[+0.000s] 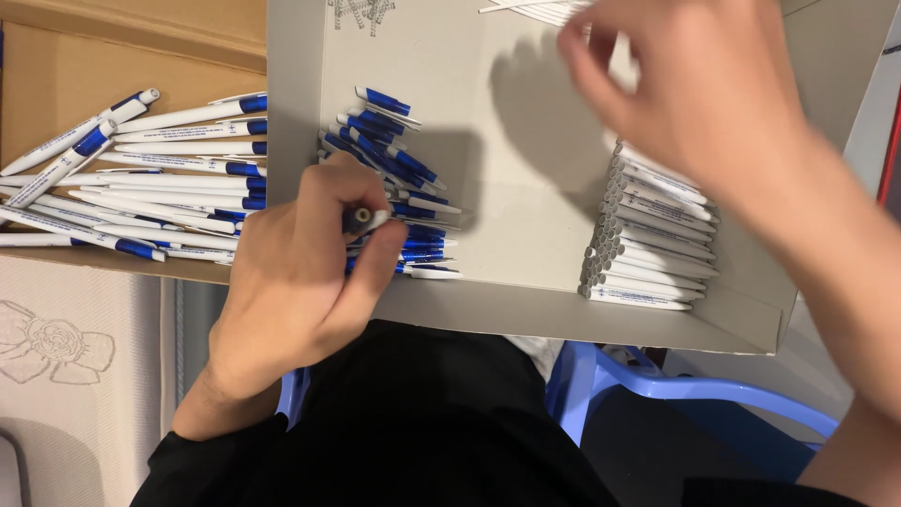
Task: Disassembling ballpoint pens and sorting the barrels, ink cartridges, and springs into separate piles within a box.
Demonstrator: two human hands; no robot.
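Two hands work over a grey tray (526, 310) in the head view. The left hand (300, 272) is curled, thumb and forefinger pinching a pen part (364, 219): a short piece with a dark end and a pale tip, held just above the tray's near left corner. Directly beside it lies a pile of blue clips (394, 178), loosely heaped on the tray floor. The right hand (694, 84), blurred, hovers over the tray's far right with fingers bent downward; whether it holds anything cannot be told. Below it, white barrels (648, 244) lie stacked in a neat row. Left of the tray, a cardboard box (56, 75) holds finished pens (160, 178), white with blue clips.
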